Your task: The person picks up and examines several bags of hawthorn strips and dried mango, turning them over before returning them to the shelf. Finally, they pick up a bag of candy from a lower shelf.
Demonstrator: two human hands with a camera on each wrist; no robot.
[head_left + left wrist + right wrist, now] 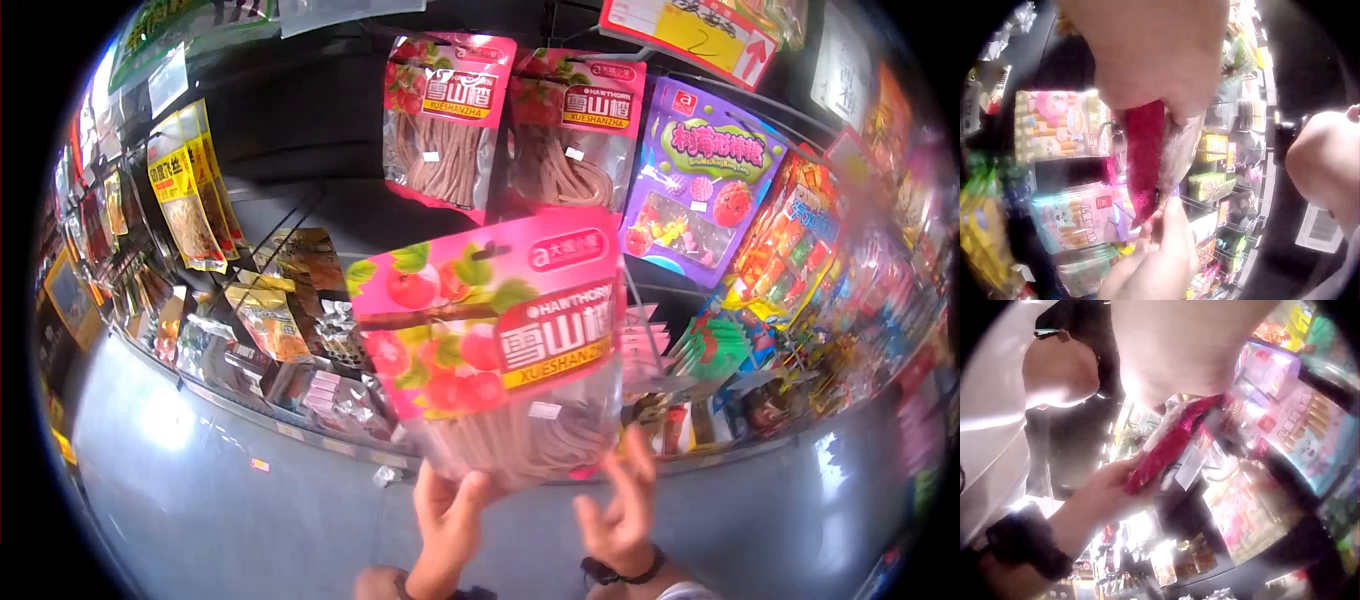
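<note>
A pink bag of hawthorn strips (480, 340) is held up in front of the shelves, its printed face toward the head camera. My left hand (450, 520) grips its bottom edge, thumb on the front. Beside the lower right corner is my right hand (622, 510), its fingers loosely extended and thumb apart from them. In the left wrist view the bag (1146, 162) shows edge-on, with my right hand's (1154, 262) fingertips close by its end. From the right wrist, my left hand (1107, 490) is seen around one end of the bag (1172, 447).
Two matching pink bags (445, 130) hang on the rack behind, beside a purple candy bag (700, 185). Yellow packets (188, 190) hang at the left. Several small packs line the lower shelf (300, 430) above the grey floor (250, 520). A price sign (695, 35) sits overhead.
</note>
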